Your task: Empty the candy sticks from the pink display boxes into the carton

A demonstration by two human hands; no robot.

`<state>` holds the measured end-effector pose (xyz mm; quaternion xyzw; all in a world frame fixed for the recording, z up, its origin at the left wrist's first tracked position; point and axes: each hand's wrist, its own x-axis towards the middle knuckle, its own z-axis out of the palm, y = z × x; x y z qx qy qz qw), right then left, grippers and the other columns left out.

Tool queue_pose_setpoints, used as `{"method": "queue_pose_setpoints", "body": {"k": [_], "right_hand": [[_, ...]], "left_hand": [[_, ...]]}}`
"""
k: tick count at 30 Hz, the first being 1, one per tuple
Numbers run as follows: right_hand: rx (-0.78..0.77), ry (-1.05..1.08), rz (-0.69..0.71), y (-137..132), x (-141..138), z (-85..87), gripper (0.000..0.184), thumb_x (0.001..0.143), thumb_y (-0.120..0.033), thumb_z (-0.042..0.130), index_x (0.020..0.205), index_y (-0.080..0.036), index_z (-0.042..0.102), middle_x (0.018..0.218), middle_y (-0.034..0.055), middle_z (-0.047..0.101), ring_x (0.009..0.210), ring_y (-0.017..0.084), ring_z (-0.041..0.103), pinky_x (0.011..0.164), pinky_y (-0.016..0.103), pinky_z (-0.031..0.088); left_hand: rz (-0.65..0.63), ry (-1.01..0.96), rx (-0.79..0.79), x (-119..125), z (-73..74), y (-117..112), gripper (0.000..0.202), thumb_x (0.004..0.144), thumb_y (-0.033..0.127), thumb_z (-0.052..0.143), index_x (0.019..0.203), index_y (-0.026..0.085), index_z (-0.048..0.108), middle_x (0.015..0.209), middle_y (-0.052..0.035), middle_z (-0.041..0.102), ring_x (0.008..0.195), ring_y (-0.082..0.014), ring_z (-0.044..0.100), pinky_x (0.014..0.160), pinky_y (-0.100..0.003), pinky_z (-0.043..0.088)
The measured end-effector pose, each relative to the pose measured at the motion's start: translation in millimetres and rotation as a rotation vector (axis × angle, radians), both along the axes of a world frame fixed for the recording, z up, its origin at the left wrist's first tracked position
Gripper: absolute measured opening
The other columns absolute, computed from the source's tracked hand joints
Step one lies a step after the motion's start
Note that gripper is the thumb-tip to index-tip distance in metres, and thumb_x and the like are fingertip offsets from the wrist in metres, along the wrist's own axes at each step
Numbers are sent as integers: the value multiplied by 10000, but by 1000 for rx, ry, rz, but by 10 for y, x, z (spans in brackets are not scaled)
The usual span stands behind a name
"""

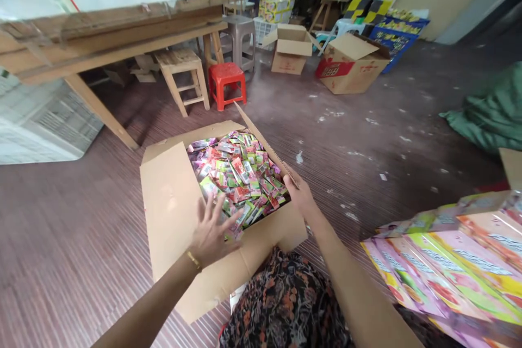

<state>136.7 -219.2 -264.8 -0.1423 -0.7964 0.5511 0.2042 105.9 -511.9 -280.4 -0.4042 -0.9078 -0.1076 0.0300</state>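
Note:
An open cardboard box (171, 196) stands on the floor in front of me, its flaps folded outward. Small shiny sachets (244, 168) in pink, green and purple fill it nearly to the rim. Over the near left part of the sachets is my left hand (214, 231), fingers spread and nothing held; whether it touches them I cannot tell. My right hand (299, 193) grips the raised right flap (265, 144) of the box, fingers on its outer side.
Colourful flat packs (452, 266) lie in stacks at my right. A red stool (227, 84) and a wooden stool (183, 73) stand by the long table (122, 32). Two more open cartons (291, 51) are farther back. Green sacking (495, 109) lies at the right edge.

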Motion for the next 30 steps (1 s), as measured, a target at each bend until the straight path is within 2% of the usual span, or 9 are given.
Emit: {"method": "queue_pose_setpoints", "body": {"k": [3,7,10,13,16,18,23,27,30], "right_hand": [[43,3,39,37,-7,-15,678,919,-628,470,1392,-152,571,1436,125,563,1353,252,504,1177,439,365],[125,-50,80,63,40,-41,614,954,-576,442,1439,-210,527,1477,90,527,1370,244,488,1166,450,381],[310,-77,147,-23,80,-53,590,986,-522,391,1485,-218,473,1514,93,483,1394,249,458,1175,463,362],[570,-216,260,-242,102,-59,640,968,-522,434,1535,-227,398,1590,101,364,1451,349,351,1183,565,301],[737,-404,384,-476,122,-49,823,880,-655,553,1575,-300,293,1650,64,219,1477,492,188,1141,725,210],[774,-464,449,-577,135,-28,867,865,-710,538,1584,-325,245,1661,51,176,1481,509,145,1125,757,182],[777,-523,507,-664,115,32,670,971,-596,418,1574,-349,266,1655,46,211,1489,487,143,1096,785,193],[751,-565,518,-682,63,30,627,971,-546,455,1553,-353,325,1648,43,235,1480,504,146,1077,798,206],[755,-580,509,-701,50,11,639,961,-539,487,1550,-341,338,1653,45,218,1479,514,128,1073,804,201]], "left_hand": [[54,-64,-112,-62,-44,272,671,794,625,685,1419,433,533,1641,-146,237,1503,-488,47,1124,-763,-30],[217,-122,-219,-320,-41,455,476,930,500,549,1400,431,556,1655,-122,202,1512,-473,21,1055,-840,-16],[250,-175,-319,-475,10,511,463,931,429,550,1394,419,566,1670,-101,142,1516,-459,-15,1051,-841,-25],[235,-175,-351,-519,42,531,499,917,441,553,1414,390,553,1670,-113,134,1520,-444,-27,1070,-822,-33],[224,-168,-325,-492,50,514,534,895,476,567,1418,372,554,1660,-132,175,1515,-465,4,1061,-834,-5],[208,-157,-282,-464,48,483,559,874,509,586,1416,379,556,1652,-140,206,1509,-483,28,1058,-838,7],[151,-85,-123,-401,43,335,596,809,552,652,1363,335,620,1636,-159,240,1503,-493,65,1120,-774,9],[143,7,38,-463,73,281,522,912,518,513,1326,230,650,1586,-186,324,1510,-396,173,1203,-631,116],[216,22,40,-629,100,414,531,970,497,407,1424,271,564,1631,-137,260,1526,-399,93,1184,-661,148]]}}
